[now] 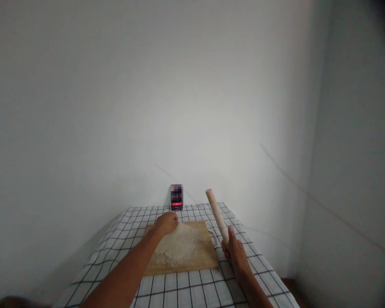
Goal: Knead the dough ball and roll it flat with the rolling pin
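Note:
A flat, rolled-out sheet of dough (179, 244) lies on a floured wooden board (205, 254). My left hand (166, 223) is at the far edge of the dough, its fingers closed in a pinch on that edge. To the right of the board, my right hand (235, 249) grips a pale wooden rolling pin (217, 214) near its lower end. The pin is held up at a slant, apart from the dough, with its free end pointing away and slightly left. My left forearm covers the board's left side.
Under the board is a white cloth with dark grid lines (182, 291) over the table. A phone (176, 197) stands upright at the table's far edge, against the white wall (192, 107). Another wall (356, 162) rises on the right.

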Tool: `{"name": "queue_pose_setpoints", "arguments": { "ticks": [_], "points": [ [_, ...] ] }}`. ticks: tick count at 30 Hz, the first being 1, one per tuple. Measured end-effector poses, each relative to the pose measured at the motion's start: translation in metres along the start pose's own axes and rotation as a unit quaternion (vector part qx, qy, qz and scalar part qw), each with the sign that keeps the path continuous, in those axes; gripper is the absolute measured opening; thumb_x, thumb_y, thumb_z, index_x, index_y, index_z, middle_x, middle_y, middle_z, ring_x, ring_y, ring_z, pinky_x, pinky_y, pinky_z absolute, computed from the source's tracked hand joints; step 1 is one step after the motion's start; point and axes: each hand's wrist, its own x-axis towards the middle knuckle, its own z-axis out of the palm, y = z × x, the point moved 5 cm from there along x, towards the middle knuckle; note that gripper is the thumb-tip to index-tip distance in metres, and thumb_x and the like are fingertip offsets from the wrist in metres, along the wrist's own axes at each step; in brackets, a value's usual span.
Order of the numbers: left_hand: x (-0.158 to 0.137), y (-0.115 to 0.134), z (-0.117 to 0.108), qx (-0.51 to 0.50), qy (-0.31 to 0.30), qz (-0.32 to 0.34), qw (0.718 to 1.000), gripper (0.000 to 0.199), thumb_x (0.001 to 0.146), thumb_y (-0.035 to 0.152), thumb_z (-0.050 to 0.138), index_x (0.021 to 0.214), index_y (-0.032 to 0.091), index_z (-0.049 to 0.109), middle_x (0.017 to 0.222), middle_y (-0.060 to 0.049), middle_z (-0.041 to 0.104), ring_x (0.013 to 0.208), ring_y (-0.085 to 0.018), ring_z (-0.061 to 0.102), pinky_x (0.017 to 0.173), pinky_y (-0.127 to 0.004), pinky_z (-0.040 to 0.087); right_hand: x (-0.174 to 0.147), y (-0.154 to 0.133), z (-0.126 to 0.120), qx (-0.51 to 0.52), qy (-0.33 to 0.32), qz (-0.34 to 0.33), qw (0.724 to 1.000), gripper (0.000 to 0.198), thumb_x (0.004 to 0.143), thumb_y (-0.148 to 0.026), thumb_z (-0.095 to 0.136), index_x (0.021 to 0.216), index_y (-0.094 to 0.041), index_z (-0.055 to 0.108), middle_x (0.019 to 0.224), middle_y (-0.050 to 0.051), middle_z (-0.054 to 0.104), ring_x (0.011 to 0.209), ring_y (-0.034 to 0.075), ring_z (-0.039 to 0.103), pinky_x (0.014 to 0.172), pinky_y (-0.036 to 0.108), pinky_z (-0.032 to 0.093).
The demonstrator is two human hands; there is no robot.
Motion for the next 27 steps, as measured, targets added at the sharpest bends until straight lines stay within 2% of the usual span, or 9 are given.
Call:
{"name": "queue_pose_setpoints", "arguments": {
  "ticks": [8,14,17,19,21,24,27],
  "points": [
    [0.015,0.017,0.007,0.055,-0.132,-0.009,0.99,0.039,0.099,0.04,0.066,0.132,0.019,0.062,0.133,-0.01,0.064,0.112,-0.025,0.067,0.094,-0.048,0.059,-0.002,0.001,-0.001,0.037,0.005,0.007,0.999,0.073,0.091,-0.087,0.03,0.052,-0.026,0.04,0.045,-0.004,0.033,0.042,0.012,0.03,0.043,0.028,0.022],
    [0.008,0.014,-0.007,0.001,-0.181,-0.026,0.983,0.038,0.099,0.04,0.066,0.131,0.019,0.062,0.133,-0.01,0.064,0.112,-0.025,0.066,0.094,-0.047,0.059,-0.002,0.0,-0.001,0.023,0.015,0.014,1.0,0.074,0.088,-0.09,0.03,0.051,-0.026,0.042,0.042,-0.004,0.035,0.04,0.012,0.03,0.043,0.029,0.022],
    [-0.001,0.012,-0.009,-0.058,-0.207,-0.029,0.976,0.043,0.095,0.037,0.071,0.132,0.018,0.06,0.114,-0.009,0.072,0.091,-0.022,0.073,0.078,-0.041,0.063,-0.004,-0.002,-0.002,0.015,0.015,0.017,1.0,0.073,0.089,-0.088,0.03,0.053,-0.026,0.043,0.044,-0.003,0.037,0.041,0.013,0.032,0.043,0.029,0.024],
    [-0.008,0.01,-0.01,-0.102,-0.203,-0.021,0.974,0.053,0.086,0.034,0.078,0.132,0.018,0.058,0.089,-0.005,0.075,0.07,-0.023,0.074,0.063,-0.037,0.062,-0.005,-0.003,-0.002,0.013,0.016,0.018,1.0,0.072,0.088,-0.088,0.031,0.054,-0.026,0.044,0.045,-0.003,0.038,0.041,0.013,0.033,0.043,0.029,0.024],
    [-0.018,0.009,-0.012,-0.15,-0.176,-0.005,0.973,0.055,0.078,0.035,0.081,0.126,0.019,0.061,0.072,-0.001,0.072,0.058,-0.024,0.073,0.055,-0.034,0.059,-0.005,-0.003,-0.003,0.013,0.017,0.017,1.0,0.073,0.088,-0.089,0.031,0.055,-0.025,0.044,0.045,-0.003,0.038,0.041,0.012,0.033,0.044,0.028,0.024],
    [-0.041,0.005,-0.016,-0.22,-0.111,0.029,0.969,0.042,0.078,0.046,0.076,0.108,0.019,0.066,0.068,-0.001,0.071,0.063,-0.024,0.074,0.057,-0.032,0.059,-0.004,0.0,-0.003,0.02,0.02,0.022,0.999,0.072,0.087,-0.089,0.035,0.056,-0.025,0.045,0.047,-0.004,0.039,0.043,0.012,0.034,0.045,0.028,0.024],
    [-0.073,-0.005,-0.023,-0.286,-0.034,0.063,0.956,0.045,0.081,0.058,0.067,0.104,0.019,0.065,0.084,-0.005,0.075,0.082,-0.025,0.076,0.07,-0.033,0.061,-0.003,0.002,-0.003,0.022,0.016,0.024,0.999,0.072,0.086,-0.089,0.037,0.056,-0.024,0.047,0.048,-0.003,0.041,0.043,0.012,0.035,0.045,0.028,0.025]
  ]
}}
